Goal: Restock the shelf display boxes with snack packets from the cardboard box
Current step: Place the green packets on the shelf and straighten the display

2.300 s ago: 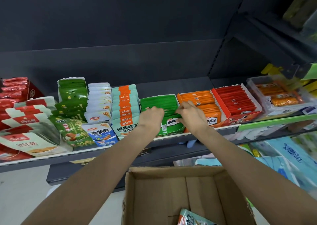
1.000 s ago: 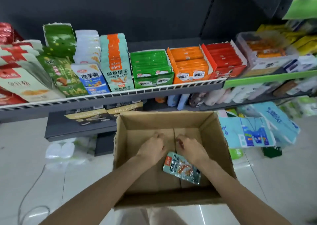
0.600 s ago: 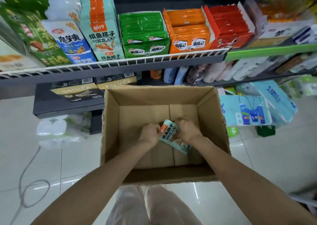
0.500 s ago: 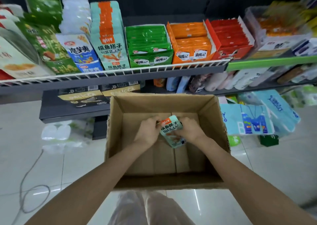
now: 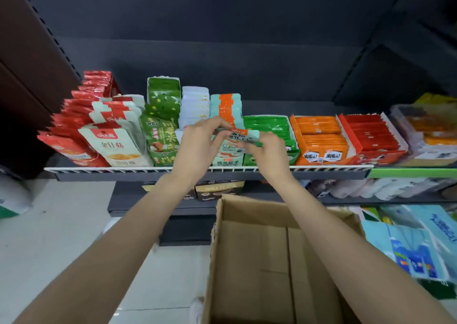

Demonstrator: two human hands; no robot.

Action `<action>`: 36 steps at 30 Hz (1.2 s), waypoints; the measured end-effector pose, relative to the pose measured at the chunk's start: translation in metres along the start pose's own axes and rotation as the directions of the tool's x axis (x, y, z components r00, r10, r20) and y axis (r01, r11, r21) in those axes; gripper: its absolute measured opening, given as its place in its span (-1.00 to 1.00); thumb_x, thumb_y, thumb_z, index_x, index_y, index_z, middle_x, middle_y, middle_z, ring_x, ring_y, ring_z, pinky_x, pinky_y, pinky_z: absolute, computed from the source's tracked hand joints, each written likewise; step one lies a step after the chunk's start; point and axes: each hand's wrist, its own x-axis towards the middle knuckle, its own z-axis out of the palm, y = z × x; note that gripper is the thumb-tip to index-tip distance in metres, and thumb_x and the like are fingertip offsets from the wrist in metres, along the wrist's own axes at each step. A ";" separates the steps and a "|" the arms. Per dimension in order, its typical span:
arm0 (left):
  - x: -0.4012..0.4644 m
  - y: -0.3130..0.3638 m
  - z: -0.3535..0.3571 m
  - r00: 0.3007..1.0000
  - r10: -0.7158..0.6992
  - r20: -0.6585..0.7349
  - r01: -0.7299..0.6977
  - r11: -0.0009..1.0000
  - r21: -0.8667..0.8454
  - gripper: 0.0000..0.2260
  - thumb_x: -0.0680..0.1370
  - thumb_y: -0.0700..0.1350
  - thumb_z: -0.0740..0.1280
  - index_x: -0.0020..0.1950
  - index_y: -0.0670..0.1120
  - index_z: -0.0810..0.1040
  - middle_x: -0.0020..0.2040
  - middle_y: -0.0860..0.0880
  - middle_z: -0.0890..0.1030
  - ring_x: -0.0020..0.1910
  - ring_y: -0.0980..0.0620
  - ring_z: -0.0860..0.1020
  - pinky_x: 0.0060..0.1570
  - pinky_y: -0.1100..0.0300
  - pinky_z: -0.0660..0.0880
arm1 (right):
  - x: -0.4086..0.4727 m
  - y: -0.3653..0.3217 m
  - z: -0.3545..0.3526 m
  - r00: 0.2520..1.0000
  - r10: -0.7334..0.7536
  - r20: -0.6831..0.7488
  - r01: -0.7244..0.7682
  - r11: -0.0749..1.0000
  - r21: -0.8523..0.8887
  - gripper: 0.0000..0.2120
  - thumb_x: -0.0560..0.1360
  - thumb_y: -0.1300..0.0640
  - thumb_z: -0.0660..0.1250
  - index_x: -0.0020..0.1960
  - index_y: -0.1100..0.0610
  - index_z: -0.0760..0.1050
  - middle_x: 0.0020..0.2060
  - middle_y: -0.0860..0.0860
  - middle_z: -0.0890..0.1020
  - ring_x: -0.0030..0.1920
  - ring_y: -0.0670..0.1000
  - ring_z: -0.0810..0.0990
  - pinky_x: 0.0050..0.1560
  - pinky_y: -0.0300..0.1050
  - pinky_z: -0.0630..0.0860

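Both hands have risen out of the cardboard box [image 5: 272,262] since the earlier frame and now sit up at the shelf [image 5: 210,171], carrying along the teal-and-orange snack packet [image 5: 243,135] that lay on the box floor before. Below the fingers, the box stands open on the floor and what shows of its inside is bare brown card. Beyond the fingers, along the shelf, stand rows of display boxes: a teal-and-orange row [image 5: 226,106] directly behind the fingertips, a green display box [image 5: 269,126] just to the right of them, then an orange display box [image 5: 319,138] and a red one [image 5: 371,135] farther right. The left hand [image 5: 197,143] has its thumb and fingers curled in a pinch on the packet's left end, while the right hand [image 5: 268,153] grips the right end from below. Between the two sets of fingers the packet lies roughly level, held just in front of the teal-and-orange row.
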 end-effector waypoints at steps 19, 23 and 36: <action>0.027 -0.066 -0.021 0.959 0.079 0.273 -0.063 0.996 -0.067 -0.89 0.55 -0.21 0.32 0.03 -0.20 0.60 -0.08 -0.08 0.67 -0.10 -0.04 0.63 -0.04 0.02 0.56 | 0.019 0.021 0.058 0.989 0.009 -0.149 -0.053 0.953 -0.300 -0.82 0.44 0.21 0.44 -0.02 0.30 0.61 -0.14 0.13 0.61 -0.08 0.09 0.50 -0.22 -0.19 0.32; 0.032 -0.066 -0.022 0.936 0.070 0.345 -0.067 0.998 -0.019 -0.89 0.56 -0.19 0.31 0.03 -0.16 0.60 -0.09 -0.07 0.67 -0.11 -0.03 0.61 -0.06 0.03 0.54 | 0.016 0.023 0.070 0.977 -0.088 -0.194 -0.001 0.909 -0.416 -0.78 0.30 0.26 0.54 -0.11 0.33 0.62 -0.25 0.13 0.60 -0.20 0.14 0.56 -0.44 -0.13 0.45; 0.039 -0.057 0.006 0.857 -0.141 0.496 -0.068 0.923 0.379 -0.83 0.58 -0.27 0.22 0.11 -0.15 0.54 -0.07 -0.20 0.58 -0.08 -0.22 0.56 -0.13 -0.01 0.51 | 0.026 0.016 0.039 0.997 0.068 0.030 -0.058 0.962 -0.266 -0.83 0.47 0.15 0.42 0.03 0.18 0.61 -0.18 0.06 0.64 -0.28 0.00 0.49 -0.29 -0.10 0.41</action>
